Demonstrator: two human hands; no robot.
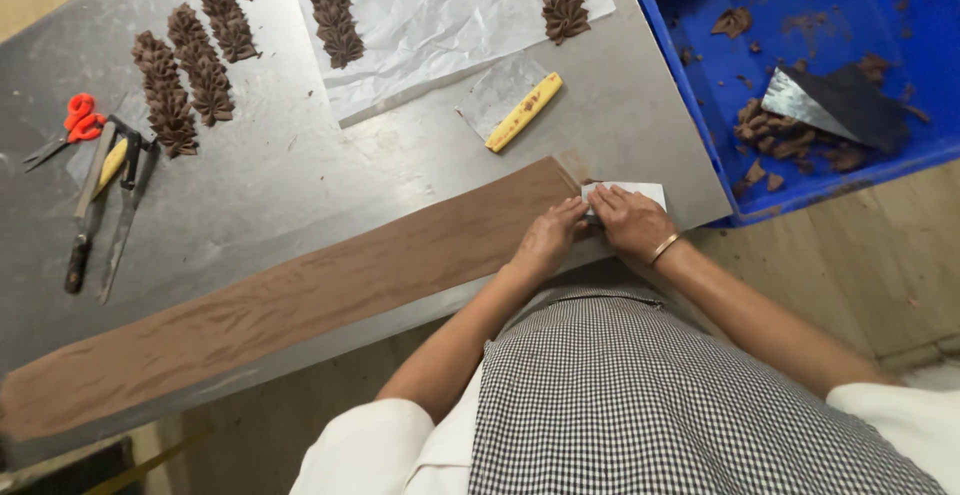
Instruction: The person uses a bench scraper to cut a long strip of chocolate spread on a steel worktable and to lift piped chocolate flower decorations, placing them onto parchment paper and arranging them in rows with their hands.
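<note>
The long brown strip point(290, 300) lies flat and slantwise across the grey metal surface point(300, 175), its far end low at the left edge, its near end by the person's body. At that near end both hands meet: the left hand point(548, 238) presses down on the strip with fingers curled, and the right hand point(630, 220), a bangle on its wrist, rests fingers-down on a small white card point(640, 191) just beside the strip's end; neither hand is seen gripping anything. Beyond the hands, well clear of them, lie a yellow-handled tool point(523, 112) on a clear sheet, and crumpled white paper point(440, 15) carrying brown leaf-shaped pieces point(565, 7). More rows of these pieces point(190, 65) sit at the upper left, near red-handled scissors point(68, 127) and knives point(110, 205). Right of the surface stands a blue crate point(850, 175) holding brown scraps and a metal scraper point(835, 105).
</note>
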